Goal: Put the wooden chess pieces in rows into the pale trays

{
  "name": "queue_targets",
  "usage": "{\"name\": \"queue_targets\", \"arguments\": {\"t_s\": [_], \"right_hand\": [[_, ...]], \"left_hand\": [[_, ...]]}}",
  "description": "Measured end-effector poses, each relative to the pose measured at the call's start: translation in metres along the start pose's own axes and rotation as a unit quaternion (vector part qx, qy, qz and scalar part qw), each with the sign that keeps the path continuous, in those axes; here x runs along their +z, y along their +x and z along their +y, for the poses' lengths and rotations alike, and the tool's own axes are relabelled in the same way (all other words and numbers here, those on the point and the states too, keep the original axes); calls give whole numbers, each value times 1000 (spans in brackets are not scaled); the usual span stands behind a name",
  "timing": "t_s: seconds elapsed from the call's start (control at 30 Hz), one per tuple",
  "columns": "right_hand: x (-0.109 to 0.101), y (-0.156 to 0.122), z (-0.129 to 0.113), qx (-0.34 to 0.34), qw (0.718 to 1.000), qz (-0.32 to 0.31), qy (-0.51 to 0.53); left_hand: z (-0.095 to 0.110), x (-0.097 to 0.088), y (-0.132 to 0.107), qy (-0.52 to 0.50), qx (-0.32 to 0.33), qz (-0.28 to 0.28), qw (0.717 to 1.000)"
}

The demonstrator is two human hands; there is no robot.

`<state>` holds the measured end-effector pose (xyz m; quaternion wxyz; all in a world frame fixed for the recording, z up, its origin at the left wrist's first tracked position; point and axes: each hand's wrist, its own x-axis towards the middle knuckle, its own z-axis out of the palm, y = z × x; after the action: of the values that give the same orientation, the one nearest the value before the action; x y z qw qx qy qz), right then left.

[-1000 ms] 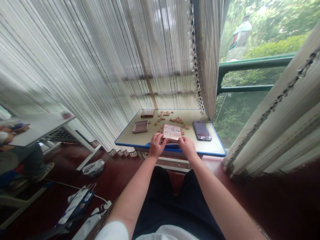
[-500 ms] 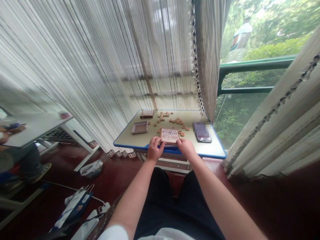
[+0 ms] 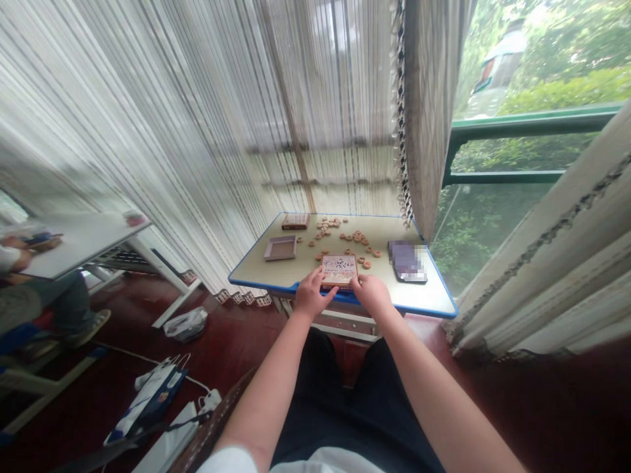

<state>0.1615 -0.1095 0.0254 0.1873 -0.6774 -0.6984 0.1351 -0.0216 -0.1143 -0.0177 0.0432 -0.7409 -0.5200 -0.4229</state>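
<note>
A small flat wooden box with a printed lid (image 3: 338, 270) lies near the front edge of a blue-rimmed desk (image 3: 261, 287). My left hand (image 3: 311, 295) grips its left side and my right hand (image 3: 371, 293) grips its right side, fingers curled on the edges. Behind the box, several round wooden game pieces (image 3: 352, 238) lie scattered over the desk top. An open wooden tray (image 3: 280, 248) sits to the left, and a second closed wooden box (image 3: 296, 221) stands at the back left.
A dark flat device (image 3: 407, 261) lies at the desk's right. String curtains (image 3: 207, 131) hang behind, a window with a green rail (image 3: 517, 125) to the right. Bags and cables (image 3: 158, 394) lie on the floor at left. Another person sits at a white table (image 3: 83, 240) at far left.
The printed box was tilted up in both hands a second ago; now it lies lower and flatter near the desk's front edge. The view has shifted slightly.
</note>
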Motion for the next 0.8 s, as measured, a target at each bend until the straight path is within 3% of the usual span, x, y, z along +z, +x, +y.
{"name": "queue_targets", "arguments": {"t_s": [0.3, 0.4, 0.53, 0.6, 0.67, 0.8], "right_hand": [[-7, 7, 0, 4, 998, -20, 58], [-8, 9, 1, 7, 998, -29, 52], [-9, 9, 2, 5, 997, -40, 58], [-9, 9, 3, 3, 997, -39, 68], [-9, 9, 4, 3, 997, -35, 74], [-8, 10, 7, 12, 996, -38, 83]], "left_hand": [[9, -7, 7, -55, -81, -27, 995], [5, -5, 21, -102, -156, -33, 982], [-2, -1, 48, -183, -263, -68, 945], [-4, 0, 61, -237, -357, -76, 900], [-6, -1, 73, -320, -439, -99, 833], [-6, -4, 86, -455, -518, -172, 703]]}}
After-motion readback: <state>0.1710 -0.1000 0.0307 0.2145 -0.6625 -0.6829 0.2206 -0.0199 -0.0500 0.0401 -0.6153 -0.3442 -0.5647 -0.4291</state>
